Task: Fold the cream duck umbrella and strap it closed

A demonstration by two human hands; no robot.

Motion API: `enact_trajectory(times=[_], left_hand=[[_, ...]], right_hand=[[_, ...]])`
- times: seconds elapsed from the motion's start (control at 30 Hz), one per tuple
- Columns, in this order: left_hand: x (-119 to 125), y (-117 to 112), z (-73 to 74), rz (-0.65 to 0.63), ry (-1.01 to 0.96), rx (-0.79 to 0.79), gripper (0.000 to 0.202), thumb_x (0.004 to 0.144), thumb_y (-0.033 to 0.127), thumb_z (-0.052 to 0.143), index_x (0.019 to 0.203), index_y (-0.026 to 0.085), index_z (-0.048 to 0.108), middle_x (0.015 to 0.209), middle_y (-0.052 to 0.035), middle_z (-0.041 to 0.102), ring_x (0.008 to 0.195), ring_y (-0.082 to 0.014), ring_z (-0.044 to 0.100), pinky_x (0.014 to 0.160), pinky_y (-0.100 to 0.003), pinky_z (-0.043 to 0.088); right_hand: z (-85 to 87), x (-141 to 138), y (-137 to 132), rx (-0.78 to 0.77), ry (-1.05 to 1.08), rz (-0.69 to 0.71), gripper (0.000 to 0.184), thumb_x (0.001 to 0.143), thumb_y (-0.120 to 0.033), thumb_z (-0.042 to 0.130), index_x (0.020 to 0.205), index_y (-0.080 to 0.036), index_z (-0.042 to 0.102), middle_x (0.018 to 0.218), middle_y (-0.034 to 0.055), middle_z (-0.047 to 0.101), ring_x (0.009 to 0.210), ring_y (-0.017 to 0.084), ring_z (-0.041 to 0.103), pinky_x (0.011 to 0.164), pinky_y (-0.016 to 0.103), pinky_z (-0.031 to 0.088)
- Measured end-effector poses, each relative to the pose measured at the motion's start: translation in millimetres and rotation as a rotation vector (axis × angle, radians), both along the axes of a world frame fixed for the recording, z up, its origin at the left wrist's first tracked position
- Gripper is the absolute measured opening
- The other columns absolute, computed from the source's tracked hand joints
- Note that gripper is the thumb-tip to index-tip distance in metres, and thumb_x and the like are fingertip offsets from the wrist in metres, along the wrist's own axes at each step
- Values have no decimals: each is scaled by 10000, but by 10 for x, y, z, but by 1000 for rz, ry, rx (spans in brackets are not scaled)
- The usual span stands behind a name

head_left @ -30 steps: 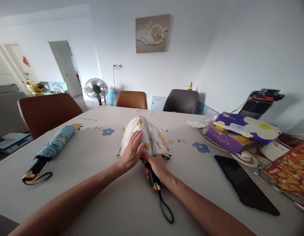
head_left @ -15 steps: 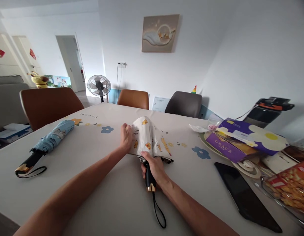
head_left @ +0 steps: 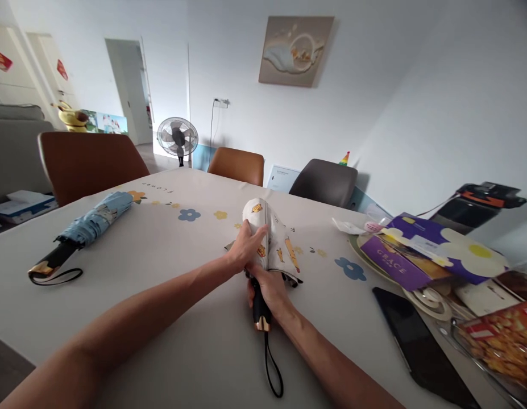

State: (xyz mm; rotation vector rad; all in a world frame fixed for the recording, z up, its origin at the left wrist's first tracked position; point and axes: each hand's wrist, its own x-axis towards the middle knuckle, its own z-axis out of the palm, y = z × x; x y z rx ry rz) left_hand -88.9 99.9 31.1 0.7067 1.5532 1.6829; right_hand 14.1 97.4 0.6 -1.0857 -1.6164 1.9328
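Note:
A cream folding umbrella with small orange prints lies in the middle of the table, canopy loose. My right hand is wrapped round its black handle, whose wrist strap trails toward me. My left hand is closed over a fold of the canopy, gathering the cloth against the shaft. A second, light blue umbrella lies rolled up at the left of the table, away from both hands.
A black phone lies at the right, by a purple box on a plate and a tray of snacks. Brown chairs stand along the far and left sides. A standing fan is behind.
My left hand went from lying flat on the canopy, out to its left edge, then back to the middle, pulling a fold over. The canopy looks narrower now.

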Motion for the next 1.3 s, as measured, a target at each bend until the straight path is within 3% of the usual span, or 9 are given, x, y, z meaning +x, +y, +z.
enact_trajectory(times=[0.13,0.37,0.53,0.7,0.83,0.9,1.03,1.2,1.3], left_hand=[[-117,35,27,-113,-202,29,342,761,424,578,917,120,565,870,-151,667,802,-265,646,685,-358,529],[-248,-14,26,-429,-700,229,418,732,415,627,1027,121,596,934,-122,692,892,-265,649,850,-399,514],[-288,-8,42,-395,-703,207,414,720,366,638,1051,121,591,915,-114,699,892,-270,653,876,-413,502],[-298,-1,14,-394,-662,106,427,705,398,639,1015,106,595,854,-128,695,819,-282,662,808,-421,526],[-300,5,-66,-508,-757,-51,484,682,486,636,983,108,597,854,-141,690,792,-291,660,756,-426,536],[-310,16,-99,-466,-723,-80,501,671,509,644,971,110,600,839,-133,688,767,-276,657,743,-408,537],[-341,52,-118,-348,-535,51,451,687,483,667,948,120,606,869,-126,683,789,-245,644,756,-365,525],[-345,80,-107,-97,-342,26,417,661,479,711,859,124,622,822,-90,669,788,-208,620,747,-318,494],[-328,84,-112,-120,-405,37,396,618,418,764,842,118,635,779,-84,667,803,-211,623,747,-300,490]], right_hand=[[-10,14,-10,10,-19,36,322,712,-366,534,456,-189,451,321,-29,443,255,99,417,290,212,355],[163,61,-18,4,57,153,331,720,-393,572,502,-179,445,326,-43,428,245,98,407,281,207,321],[138,29,-25,-82,146,168,273,729,-427,603,716,-162,537,389,-40,497,293,117,458,325,234,408],[83,7,-43,-173,281,116,366,675,-368,693,956,-172,562,776,25,655,595,177,651,491,303,547],[77,-5,-63,-231,199,213,284,742,-413,606,831,-148,555,519,1,592,390,122,547,400,221,447],[80,-17,-50,-205,161,208,283,751,-423,584,771,-142,561,417,-19,529,332,105,482,368,208,407],[105,-40,30,-98,96,90,254,695,-396,631,686,-154,554,372,-47,474,287,86,401,312,209,368],[101,-41,153,21,-23,3,224,684,-348,627,603,-181,501,343,-51,450,267,99,396,287,224,369],[81,-20,182,113,-121,-1,231,707,-338,606,569,-188,497,359,-30,479,279,110,433,289,229,381]])
